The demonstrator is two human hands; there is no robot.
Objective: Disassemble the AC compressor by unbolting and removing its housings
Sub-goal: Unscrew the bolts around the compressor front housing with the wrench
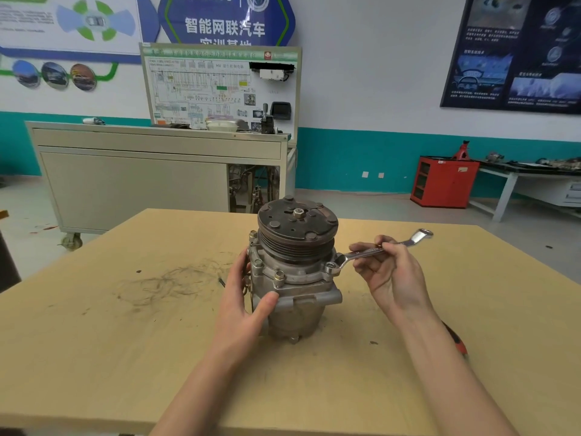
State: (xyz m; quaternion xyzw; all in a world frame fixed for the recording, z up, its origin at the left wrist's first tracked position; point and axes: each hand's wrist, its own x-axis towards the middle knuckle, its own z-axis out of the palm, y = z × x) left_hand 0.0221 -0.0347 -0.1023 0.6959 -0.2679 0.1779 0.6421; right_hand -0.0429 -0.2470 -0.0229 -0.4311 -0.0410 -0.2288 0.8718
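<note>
Compressor [295, 278] stands upright near the middle of the table [125, 341], pulley [297, 231] on top, clutch plate facing up with a nut [298, 213] at its centre. Both housings look in place from what I can see.

My left hand [245, 297] grips the compressor on its left side: thumb pressed across the front of the body just below the flange, fingers wrapped behind it and mostly hidden.

My right hand [390, 275] is to the compressor's right, pinching the wrench [371, 251] at mid-shank between thumb and curled fingers. The wrench's open end sits on a bolt [329, 268] at the flange's right front corner. The shank runs out and away from the compressor to the right, with the ring end free in the air beyond my fingers.

Three more bolt heads show on the flange, left of the one under the wrench. I cannot tell whether any is loosened.

Left of the compressor the table carries dark scuff marks [166, 281]. To the compressor's near right, a red-and-black tool [456, 338] is partly hidden under my right forearm; I cannot make out what it is.

Behind the compressor, off the table, stands a grey cabinet [132, 184] on castors with a wiring board [220, 86] upright on it. Far behind to the right is a red locker [443, 180].
</note>
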